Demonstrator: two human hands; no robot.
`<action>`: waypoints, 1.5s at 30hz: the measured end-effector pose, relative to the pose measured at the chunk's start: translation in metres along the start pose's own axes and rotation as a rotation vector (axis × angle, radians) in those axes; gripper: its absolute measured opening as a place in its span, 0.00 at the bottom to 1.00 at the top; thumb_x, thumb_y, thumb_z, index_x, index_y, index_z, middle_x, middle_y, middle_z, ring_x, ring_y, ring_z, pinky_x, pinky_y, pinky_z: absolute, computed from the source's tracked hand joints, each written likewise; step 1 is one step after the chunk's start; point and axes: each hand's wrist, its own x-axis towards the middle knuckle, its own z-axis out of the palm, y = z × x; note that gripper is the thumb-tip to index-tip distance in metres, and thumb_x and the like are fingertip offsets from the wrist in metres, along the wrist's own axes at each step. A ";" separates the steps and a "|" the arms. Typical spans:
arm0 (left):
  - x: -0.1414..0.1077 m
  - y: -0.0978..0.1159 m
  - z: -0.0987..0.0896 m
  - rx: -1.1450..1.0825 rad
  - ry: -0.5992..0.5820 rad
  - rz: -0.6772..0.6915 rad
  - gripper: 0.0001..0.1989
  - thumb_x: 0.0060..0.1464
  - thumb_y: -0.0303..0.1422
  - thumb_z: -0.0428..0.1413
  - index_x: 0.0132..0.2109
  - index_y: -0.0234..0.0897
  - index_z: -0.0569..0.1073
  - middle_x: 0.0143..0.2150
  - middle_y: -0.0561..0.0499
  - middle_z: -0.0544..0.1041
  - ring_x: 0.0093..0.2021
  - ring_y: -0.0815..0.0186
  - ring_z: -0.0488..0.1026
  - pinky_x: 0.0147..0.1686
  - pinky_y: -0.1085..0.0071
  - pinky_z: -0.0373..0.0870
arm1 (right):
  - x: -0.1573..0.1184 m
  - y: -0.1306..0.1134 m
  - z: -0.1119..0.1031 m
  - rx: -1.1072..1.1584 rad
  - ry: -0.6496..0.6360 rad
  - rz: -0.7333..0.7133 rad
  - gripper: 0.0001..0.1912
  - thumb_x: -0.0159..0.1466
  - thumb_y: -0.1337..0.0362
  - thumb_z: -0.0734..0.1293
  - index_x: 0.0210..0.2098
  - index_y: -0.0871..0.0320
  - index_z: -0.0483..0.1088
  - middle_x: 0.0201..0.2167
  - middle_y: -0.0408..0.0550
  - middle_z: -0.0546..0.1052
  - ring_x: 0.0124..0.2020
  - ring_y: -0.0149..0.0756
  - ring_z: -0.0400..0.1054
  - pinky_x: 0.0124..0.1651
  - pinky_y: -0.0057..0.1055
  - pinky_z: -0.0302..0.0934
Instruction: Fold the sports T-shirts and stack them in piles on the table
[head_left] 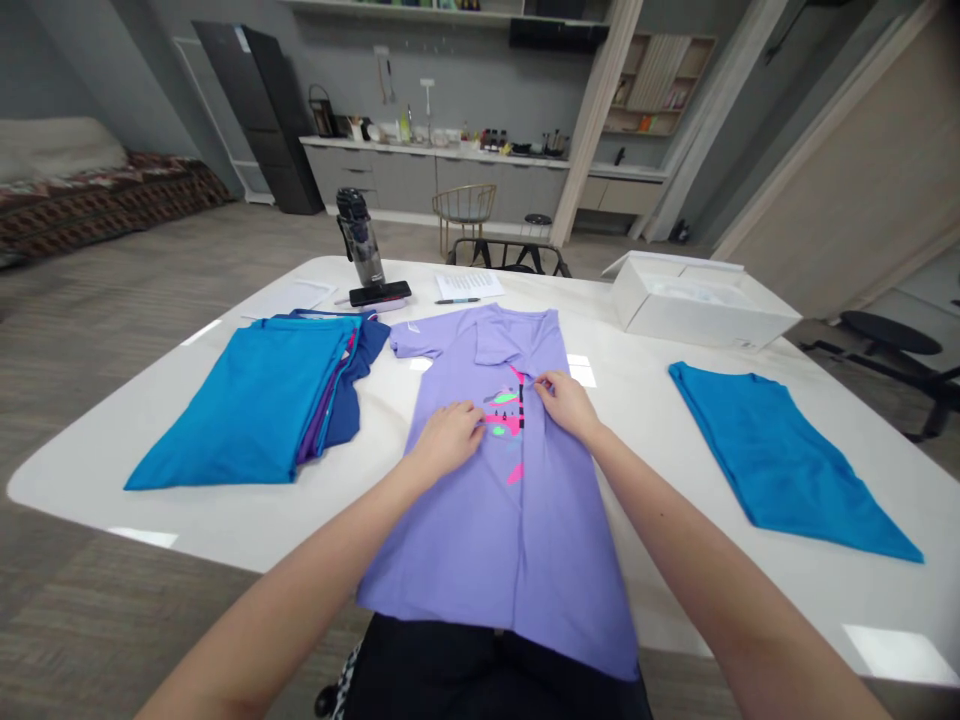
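Observation:
A lilac T-shirt (472,540) with a pink, black and green print lies before me on the white table, its lower hem hanging over the near edge. Its right side is folded inward, so a strip covers part of the print and one sleeve lies across the chest. My right hand (568,402) pinches the folded layer beside the print. Resting on the shirt left of the print is my left hand (452,437), its fingers loosely bent and no cloth visibly gripped. The other sleeve is spread to the upper left.
A stack of folded blue and purple clothes (240,410) sits left on the table (82,490). To the right lie a folded blue garment (787,455) and an open white box (682,305). Farther back are a bottle (364,240), a phone (380,293), a pen (457,301) and paper (480,284).

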 end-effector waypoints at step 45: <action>0.170 -0.178 -0.045 0.156 0.256 -0.358 0.19 0.72 0.38 0.45 0.50 0.31 0.77 0.43 0.36 0.81 0.51 0.49 0.76 0.56 0.54 0.61 | 0.267 -0.078 0.117 -0.031 -0.061 -0.170 0.12 0.73 0.63 0.60 0.48 0.54 0.75 0.46 0.54 0.79 0.46 0.45 0.71 0.48 0.35 0.62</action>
